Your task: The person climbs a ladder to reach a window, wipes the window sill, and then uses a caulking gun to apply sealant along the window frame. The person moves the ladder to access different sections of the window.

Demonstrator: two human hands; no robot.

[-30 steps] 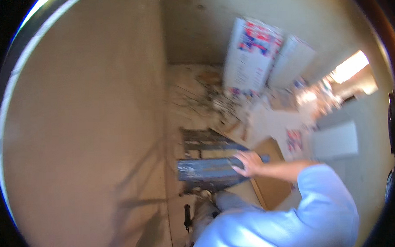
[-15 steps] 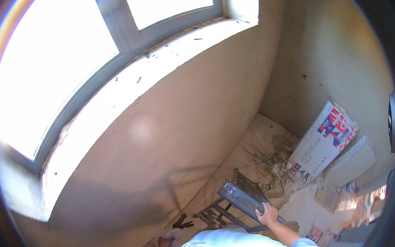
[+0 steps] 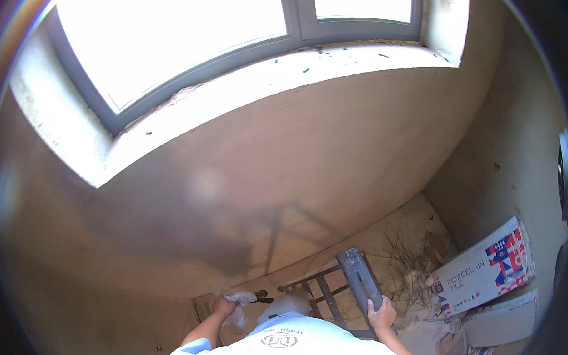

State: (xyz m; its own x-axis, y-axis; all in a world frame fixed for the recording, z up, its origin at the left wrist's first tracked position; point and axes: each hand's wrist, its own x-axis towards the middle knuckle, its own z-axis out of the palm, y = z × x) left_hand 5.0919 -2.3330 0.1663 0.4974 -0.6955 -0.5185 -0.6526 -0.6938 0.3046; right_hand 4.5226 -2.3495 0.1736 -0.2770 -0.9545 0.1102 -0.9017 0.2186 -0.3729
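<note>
My right hand (image 3: 381,313) grips the near end of the long, narrow grey top board of a stepladder (image 3: 356,272), thumb on its upper face. Dark rungs and legs of the ladder show to the left of the board. At the lower left my left hand (image 3: 223,306) is closed on a crumpled, see-through plastic bag (image 3: 239,299). A short dark object (image 3: 262,296) sticks out just beyond the bag; I cannot tell whether it is held or lies behind.
A bare plastered wall (image 3: 308,145) rises ahead to a window sill (image 3: 243,94) with dark scraps on it. On the right, a printed tile carton (image 3: 472,280) leans by a plainer carton (image 3: 505,320). Dry twigs (image 3: 412,254) litter the corner floor.
My view has swung left, so the window and ladder appear shifted. My left hand and the plastic bag have come more fully into view. My right hand keeps its grip on the ladder.
</note>
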